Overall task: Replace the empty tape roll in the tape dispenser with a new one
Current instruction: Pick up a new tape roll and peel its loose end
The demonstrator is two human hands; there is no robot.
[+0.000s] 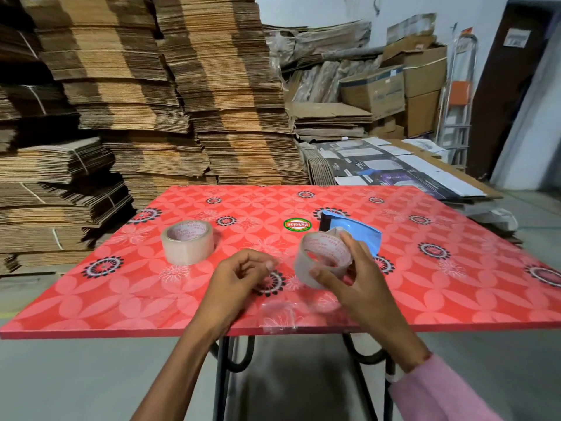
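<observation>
My right hand (361, 287) grips a beige tape roll (318, 253), tilted, just above the red flowered table (455, 293). Its thumb lies on the outer face and its fingers reach over the top. My left hand (233, 281) hovers to the left of that roll with curled fingers. Thumb and forefinger seem to pinch a clear strip of tape (277, 311), which is blurred and reaches down to the table's near edge. The blue tape dispenser (361, 233) lies on the table right behind the held roll, partly hidden by it. A second beige tape roll (187, 242) stands on the table to the left.
Tall stacks of flattened cardboard (170, 95) rise behind the table. More boxes and printed sheets (391, 165) lie at the back right, with a stepladder (457, 95) near the wall. A round sticker (297, 224) marks the table's middle. The table's metal legs (223, 375) show below.
</observation>
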